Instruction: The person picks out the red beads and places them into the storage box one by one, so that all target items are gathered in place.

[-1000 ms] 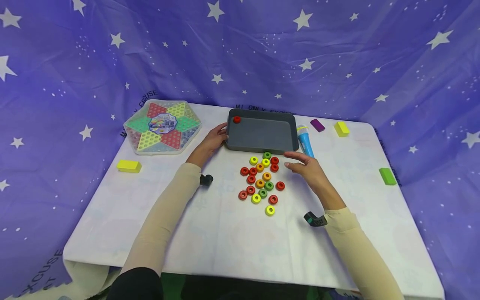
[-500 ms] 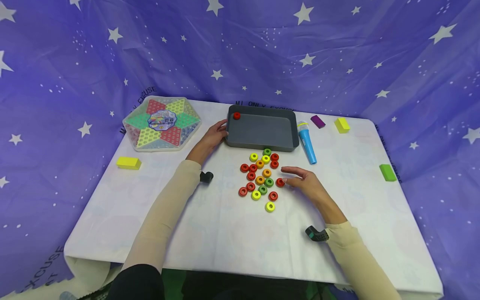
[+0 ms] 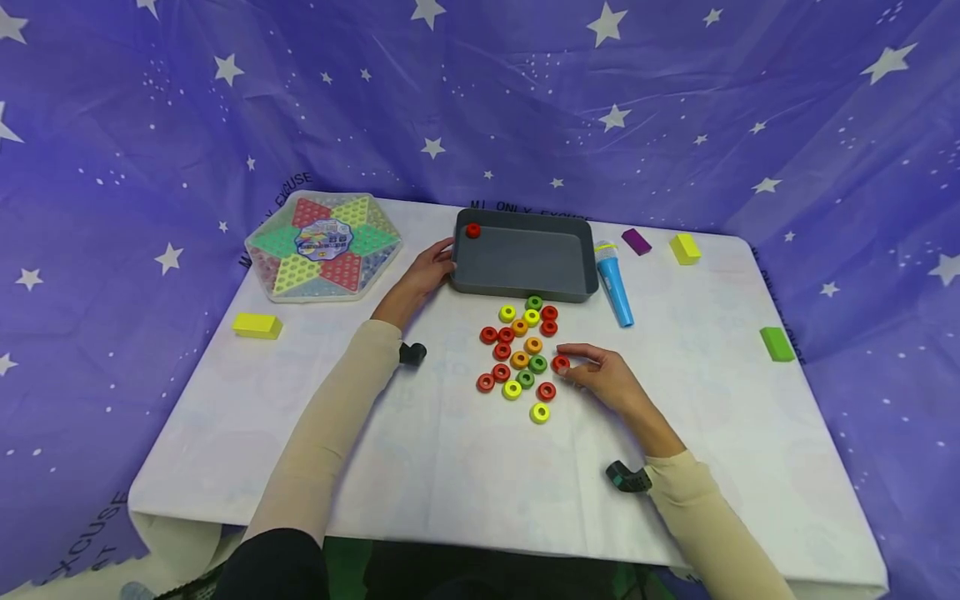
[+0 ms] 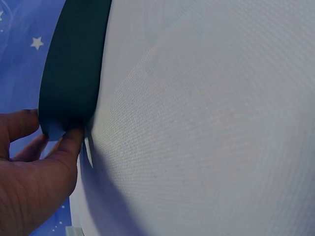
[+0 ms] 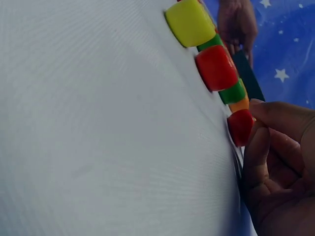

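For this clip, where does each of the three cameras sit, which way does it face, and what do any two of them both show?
Head: worn on the head, looking forward and down at the white table; both sleeved forearms and hands show.
Left wrist: low beside the left hand, facing the dark grey plastic tray whose corner that hand grips.
Right wrist: low beside the right hand, facing along the coloured rings; its fingertips pinch a red wooden ring.
Shared: head and right wrist both show that red ring; head and left wrist both show the tray.

Checkers board [image 3: 323, 246], blue microphone [image 3: 615, 283], 2 yellow blocks [image 3: 257, 325].
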Demonstrator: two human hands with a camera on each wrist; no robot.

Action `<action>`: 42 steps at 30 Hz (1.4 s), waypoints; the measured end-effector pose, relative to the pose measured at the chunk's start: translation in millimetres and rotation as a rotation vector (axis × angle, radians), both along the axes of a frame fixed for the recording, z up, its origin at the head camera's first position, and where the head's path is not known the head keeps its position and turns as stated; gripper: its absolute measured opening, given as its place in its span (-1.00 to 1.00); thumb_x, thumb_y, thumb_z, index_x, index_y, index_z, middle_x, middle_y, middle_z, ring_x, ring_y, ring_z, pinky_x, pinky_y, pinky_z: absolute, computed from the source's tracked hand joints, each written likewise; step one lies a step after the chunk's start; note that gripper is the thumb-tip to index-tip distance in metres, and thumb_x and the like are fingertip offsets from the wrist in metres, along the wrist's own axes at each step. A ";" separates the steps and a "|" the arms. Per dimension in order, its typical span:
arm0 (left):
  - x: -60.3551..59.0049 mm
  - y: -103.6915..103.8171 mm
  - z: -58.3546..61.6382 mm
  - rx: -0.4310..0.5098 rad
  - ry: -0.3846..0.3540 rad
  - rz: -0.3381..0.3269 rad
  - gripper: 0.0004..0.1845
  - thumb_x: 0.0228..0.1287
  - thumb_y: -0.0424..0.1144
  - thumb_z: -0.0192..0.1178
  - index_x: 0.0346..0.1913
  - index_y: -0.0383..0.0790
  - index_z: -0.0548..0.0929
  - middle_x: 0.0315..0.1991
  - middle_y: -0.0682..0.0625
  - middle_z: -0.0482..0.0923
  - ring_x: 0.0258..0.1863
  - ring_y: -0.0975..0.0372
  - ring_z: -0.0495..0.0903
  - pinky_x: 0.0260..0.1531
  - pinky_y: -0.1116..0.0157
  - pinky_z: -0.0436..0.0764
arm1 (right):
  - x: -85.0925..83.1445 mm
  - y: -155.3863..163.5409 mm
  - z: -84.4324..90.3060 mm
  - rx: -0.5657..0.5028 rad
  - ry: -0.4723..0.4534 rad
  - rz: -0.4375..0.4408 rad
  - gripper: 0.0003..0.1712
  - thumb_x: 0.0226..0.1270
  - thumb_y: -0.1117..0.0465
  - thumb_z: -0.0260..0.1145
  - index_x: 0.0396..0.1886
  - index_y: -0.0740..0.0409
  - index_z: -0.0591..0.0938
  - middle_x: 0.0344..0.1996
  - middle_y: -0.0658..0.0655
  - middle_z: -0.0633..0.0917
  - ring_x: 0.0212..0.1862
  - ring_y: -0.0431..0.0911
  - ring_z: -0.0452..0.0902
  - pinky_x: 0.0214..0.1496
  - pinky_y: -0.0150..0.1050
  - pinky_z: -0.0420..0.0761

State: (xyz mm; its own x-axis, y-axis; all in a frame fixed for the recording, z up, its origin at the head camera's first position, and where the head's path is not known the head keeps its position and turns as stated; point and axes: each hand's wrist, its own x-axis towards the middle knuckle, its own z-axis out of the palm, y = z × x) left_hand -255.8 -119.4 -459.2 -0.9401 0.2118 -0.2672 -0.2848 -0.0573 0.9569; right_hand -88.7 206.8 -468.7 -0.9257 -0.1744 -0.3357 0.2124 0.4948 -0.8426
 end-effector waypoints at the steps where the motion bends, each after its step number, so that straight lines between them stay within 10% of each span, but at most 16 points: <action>1: -0.4 0.1 -1.3 -0.003 0.003 0.001 -0.35 0.40 -0.51 -0.10 0.51 -0.10 0.14 0.44 -0.18 0.19 0.38 0.04 0.27 0.37 0.10 0.25 | 0.0 -0.2 -1.3 0.018 0.011 0.002 -0.51 0.23 0.10 0.40 0.18 -0.04 0.60 -0.49 0.16 0.69 -0.50 -0.14 0.40 -0.43 -0.35 0.39; 42: -7.6 -2.9 -10.2 0.016 -0.008 0.020 -0.37 0.39 -0.50 -0.04 0.48 -0.06 0.21 0.43 -0.14 0.23 0.38 0.09 0.29 0.37 0.14 0.26 | 2.5 -12.0 10.6 0.128 0.136 -0.021 -0.56 0.24 0.21 0.38 0.14 -0.06 0.63 -0.41 0.16 0.75 -0.43 -0.02 0.57 -0.44 -0.31 0.54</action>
State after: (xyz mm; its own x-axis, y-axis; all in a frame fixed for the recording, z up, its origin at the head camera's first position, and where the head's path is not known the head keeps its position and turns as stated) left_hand -263.4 -122.3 -469.4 -0.9420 0.1976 -0.2714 -0.2911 -0.0782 0.9535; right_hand -86.2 194.8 -458.1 -0.9671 -0.1181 -0.2254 0.1124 0.5963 -0.7949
